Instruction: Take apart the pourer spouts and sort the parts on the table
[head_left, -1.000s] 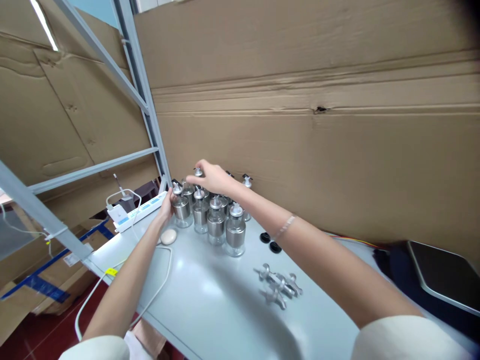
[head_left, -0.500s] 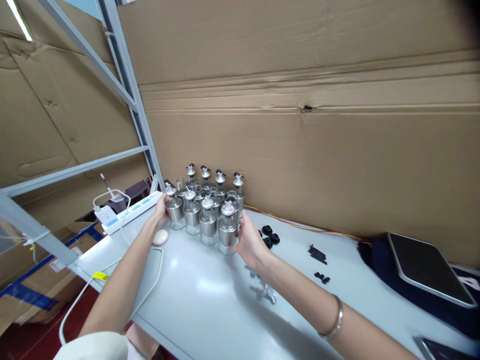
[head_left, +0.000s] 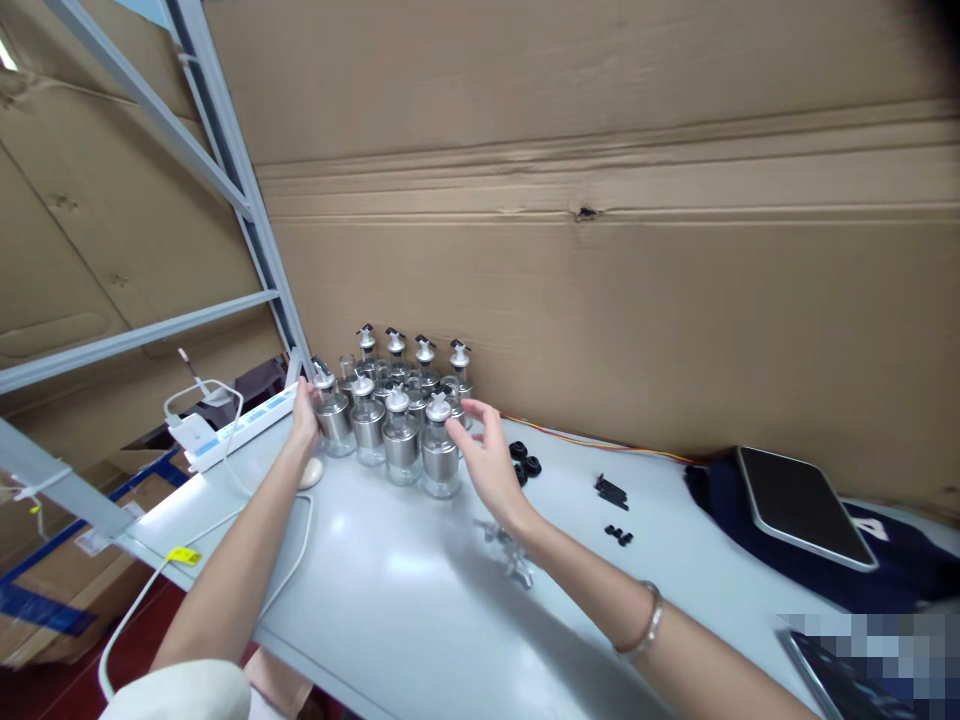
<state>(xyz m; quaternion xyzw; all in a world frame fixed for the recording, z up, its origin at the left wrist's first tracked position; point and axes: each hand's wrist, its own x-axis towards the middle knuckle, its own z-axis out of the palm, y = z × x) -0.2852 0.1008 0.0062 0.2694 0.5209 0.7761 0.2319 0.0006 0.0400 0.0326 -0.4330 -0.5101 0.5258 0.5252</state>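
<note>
Glass bottles with metal bands and silver pourer caps stand grouped in rows at the back left of the table. My left hand [head_left: 304,418] lies against the outer side of the leftmost front bottle [head_left: 334,418], its fingers straight and partly hidden behind it. Beside the rightmost front bottle [head_left: 440,456] is my right hand [head_left: 491,465], with thumb and fingers spread and nothing gripped. Its fingertips come close to that bottle's neck; whether they touch I cannot tell. Behind the front row, uncapped bottle necks and a back row of capped bottles [head_left: 460,362] show.
Black round stoppers [head_left: 525,462], black strips [head_left: 611,491], small black pieces [head_left: 619,535] and silver pourer parts [head_left: 514,560] lie on the table [head_left: 375,590]. A power strip [head_left: 247,428] and white cable are at left. A tablet [head_left: 806,507] rests on dark cloth at right.
My right hand has loosened from the rightmost front bottle, and its fingers have risen and spread. My left hand stays at the leftmost bottle. The whole view has shifted slightly.
</note>
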